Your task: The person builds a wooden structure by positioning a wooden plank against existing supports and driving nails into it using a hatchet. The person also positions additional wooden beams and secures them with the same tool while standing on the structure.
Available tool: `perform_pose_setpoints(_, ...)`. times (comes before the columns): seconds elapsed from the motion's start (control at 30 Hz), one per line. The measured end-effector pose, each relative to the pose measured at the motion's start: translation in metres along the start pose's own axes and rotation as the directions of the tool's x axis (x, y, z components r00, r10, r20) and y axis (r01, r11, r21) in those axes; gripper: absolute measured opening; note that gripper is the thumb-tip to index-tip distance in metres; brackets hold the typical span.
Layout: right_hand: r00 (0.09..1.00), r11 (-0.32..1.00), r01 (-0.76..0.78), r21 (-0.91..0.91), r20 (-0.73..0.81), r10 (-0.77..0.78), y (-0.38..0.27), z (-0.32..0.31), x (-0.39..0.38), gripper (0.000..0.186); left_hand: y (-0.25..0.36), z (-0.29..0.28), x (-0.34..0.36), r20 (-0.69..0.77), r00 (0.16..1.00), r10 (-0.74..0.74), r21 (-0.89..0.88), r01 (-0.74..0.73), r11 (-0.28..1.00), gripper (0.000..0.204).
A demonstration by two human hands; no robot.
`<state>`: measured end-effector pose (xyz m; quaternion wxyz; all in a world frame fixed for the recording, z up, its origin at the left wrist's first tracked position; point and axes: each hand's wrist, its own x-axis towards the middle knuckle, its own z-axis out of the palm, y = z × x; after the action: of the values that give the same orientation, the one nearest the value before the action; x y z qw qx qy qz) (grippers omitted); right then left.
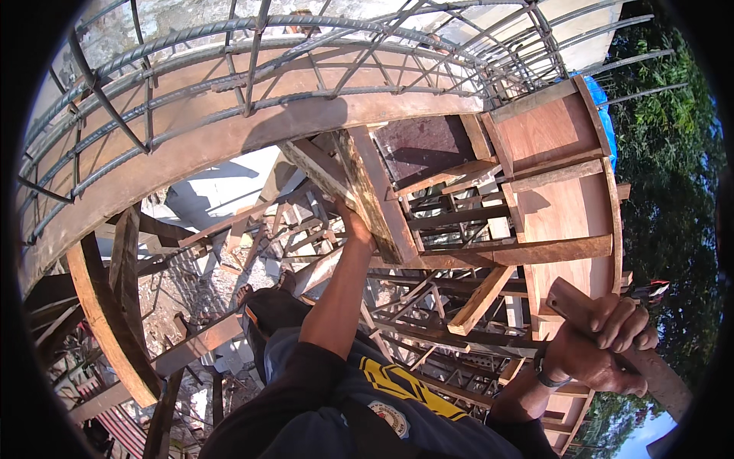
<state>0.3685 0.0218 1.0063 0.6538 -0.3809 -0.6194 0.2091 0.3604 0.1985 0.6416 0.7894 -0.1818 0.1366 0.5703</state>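
My left hand (355,220), its arm reaching forward, is closed around the edge of a rough wooden post (380,191) with pale, worn patches. The fingers are partly hidden behind the wood. A second short timber (317,170) meets the post at an angle just above that hand. At the right, my raised right hand (604,348) is wrapped around a flat brown length of wood (572,303), which sticks out past both sides of the fist. A dark band circles my right wrist.
A cage of ribbed steel bars (252,65) runs across the top, over a long formwork board (306,116). Plywood panels framed with lumber (562,203) stand at the right. Crossed timbers (489,302) and a rubble-strewn floor (195,283) lie below. Trees (661,153) rise beyond.
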Motion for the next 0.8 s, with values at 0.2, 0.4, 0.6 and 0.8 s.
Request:
perform_pose_setpoints(0.2,0.492,0.351,-0.796,-0.494,-0.188,0.850,0.056,-0.046,-0.075,0.055,-0.005,-0.016,0.009,-0.050,0.997,0.059,0.025,-0.058,0.998,0.082)
perform_pose_setpoints(0.4,0.995,0.985,0.075,-0.156,-0.048,-0.084,-0.097,-0.102,0.074,0.064,0.001,-0.012,0.011,0.015,0.999,-0.032,-0.083,0.033,0.996,0.084)
perform_pose_setpoints(0.6,0.321,0.201,-0.866,-0.458,-0.201,0.926,0.100,-0.044,-0.133,0.049,-0.001,0.013,-0.016,-0.056,0.998,-0.006,0.154,0.015,0.988,0.089)
perform_pose_setpoints(0.8,0.957,0.925,-0.141,-0.354,-0.287,0.036,-0.056,-0.051,0.059,0.065,0.015,0.010,-0.013,-0.085,0.996,0.039,-0.002,-0.040,0.999,0.079)
